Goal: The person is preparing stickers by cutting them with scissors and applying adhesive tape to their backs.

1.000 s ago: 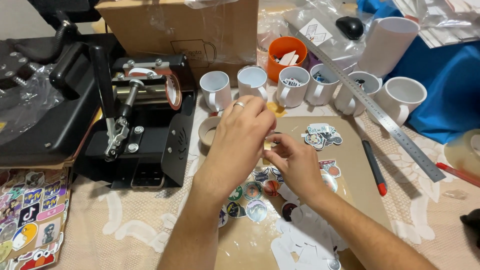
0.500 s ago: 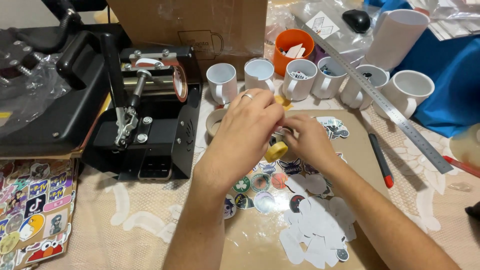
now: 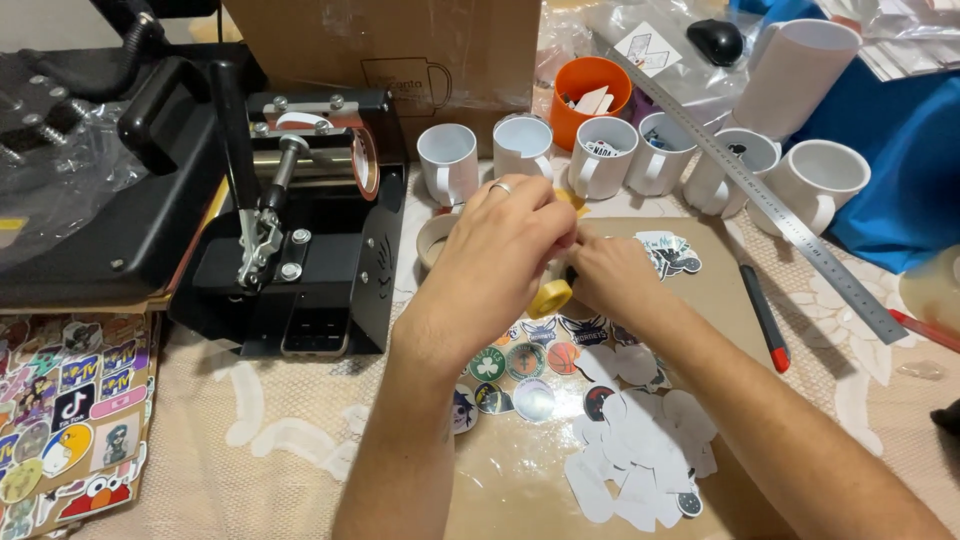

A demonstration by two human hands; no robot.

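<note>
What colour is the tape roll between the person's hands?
Yellow. The tape roll shows just below the left hand and beside the right hand, in the head view.

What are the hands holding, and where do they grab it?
The right hand grips a yellow tape roll at its upper rim. The left hand pinches near it; exactly what is hidden.

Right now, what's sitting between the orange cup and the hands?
In the head view, two white mugs stand between the orange cup and the left hand and right hand.
</note>
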